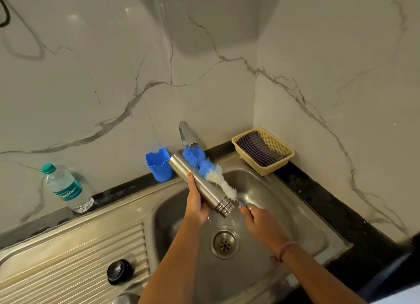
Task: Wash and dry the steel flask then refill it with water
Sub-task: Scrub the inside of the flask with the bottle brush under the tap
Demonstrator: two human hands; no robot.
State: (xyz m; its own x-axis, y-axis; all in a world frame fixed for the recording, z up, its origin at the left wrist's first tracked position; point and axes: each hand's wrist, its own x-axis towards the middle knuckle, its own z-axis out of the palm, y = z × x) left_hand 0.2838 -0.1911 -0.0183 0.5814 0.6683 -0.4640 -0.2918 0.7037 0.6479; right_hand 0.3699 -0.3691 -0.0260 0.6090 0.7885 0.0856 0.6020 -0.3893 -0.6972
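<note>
My left hand (195, 201) grips the steel flask (200, 183) around its middle, above the sink basin (284, 215). The flask lies tilted, its threaded mouth pointing down toward me and its base up by the tap (186, 134). My right hand (259, 219) holds the handle of a blue and white bottle brush (208, 168). The bristles lie along the flask's outer side, right under the tap's spout. Water runs off the flask's mouth toward the drain (224, 243). The flask's black cap (119, 270) sits on the ribbed drainboard at the left.
A plastic water bottle (66, 188) with a green cap stands on the counter at the left. A blue plastic holder (159, 165) sits behind the sink. A yellow basket (280, 144) with a dark checked cloth (259, 148) stands in the back right corner. Marble walls close in behind and to the right.
</note>
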